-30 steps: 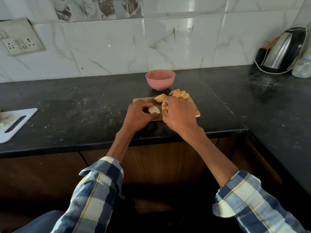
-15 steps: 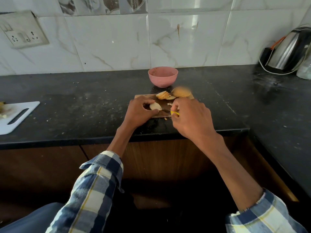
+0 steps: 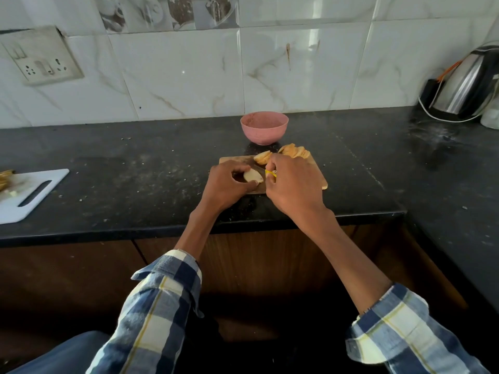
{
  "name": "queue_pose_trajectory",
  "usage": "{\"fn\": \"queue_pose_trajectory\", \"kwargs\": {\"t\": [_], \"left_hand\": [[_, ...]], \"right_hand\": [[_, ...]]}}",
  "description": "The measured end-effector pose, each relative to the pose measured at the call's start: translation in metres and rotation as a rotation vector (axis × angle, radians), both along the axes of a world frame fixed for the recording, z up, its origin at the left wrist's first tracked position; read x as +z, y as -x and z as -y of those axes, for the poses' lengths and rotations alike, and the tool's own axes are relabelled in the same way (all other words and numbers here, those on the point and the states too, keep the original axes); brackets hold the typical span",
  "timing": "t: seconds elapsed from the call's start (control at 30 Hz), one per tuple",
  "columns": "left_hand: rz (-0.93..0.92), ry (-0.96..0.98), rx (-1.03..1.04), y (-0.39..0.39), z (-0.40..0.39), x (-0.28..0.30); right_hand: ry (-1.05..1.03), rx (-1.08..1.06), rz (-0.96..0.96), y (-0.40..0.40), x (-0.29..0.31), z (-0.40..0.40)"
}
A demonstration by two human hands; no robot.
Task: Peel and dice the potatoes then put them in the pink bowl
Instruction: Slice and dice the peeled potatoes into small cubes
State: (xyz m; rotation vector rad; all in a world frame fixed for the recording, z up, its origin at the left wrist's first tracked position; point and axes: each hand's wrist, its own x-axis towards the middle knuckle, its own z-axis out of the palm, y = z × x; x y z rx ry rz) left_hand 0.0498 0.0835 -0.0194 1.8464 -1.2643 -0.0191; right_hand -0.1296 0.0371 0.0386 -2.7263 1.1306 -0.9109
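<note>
White marble-look tiles (image 3: 183, 76) back a black stone counter (image 3: 121, 168) that runs across the view and turns toward the viewer at 3 o'clock; a switch plate (image 3: 40, 56) sits on the wall at 10 o'clock and a steel kettle (image 3: 467, 85) stands in the corner at 2 o'clock. At 9 o'clock a white cutting board (image 3: 29, 195) lies on the counter. Both forearms, in rolled blue plaid sleeves (image 3: 159, 306), reach up from the bottom edge and converge on a small wooden board (image 3: 320, 176) near the counter's front edge at centre. Just beyond the board at 12 o'clock stands the pink bowl (image 3: 264, 128). The right hand (image 3: 294, 184) lies knuckles-up over the board, fingers curled around a yellow-handled tool (image 3: 270, 172) of which only a sliver shows. The left hand (image 3: 225, 184) is arched, thumb and fingers pinching a pale potato piece (image 3: 252, 176) against the board at the right hand's 9 o'clock. Cut potato slices (image 3: 294, 151) are heaped at the board's far edge, at 12 o'clock from the hands, short of the bowl.
</note>
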Motion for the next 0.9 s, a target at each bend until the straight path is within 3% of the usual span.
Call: {"fn": "queue_pose_trajectory", "kwargs": {"t": [0.33, 0.67, 0.9], "left_hand": [[-0.010, 0.003, -0.007, 0.000, 0.001, -0.001], [0.006, 0.005, 0.005, 0.001, 0.000, 0.000], [-0.013, -0.004, 0.004, 0.001, -0.004, 0.002]], "right_hand": [[-0.067, 0.006, -0.053, -0.014, 0.003, 0.002], [-0.115, 0.018, -0.143, 0.032, 0.027, -0.019], [-0.153, 0.024, -0.047, 0.042, 0.026, -0.015]]}}
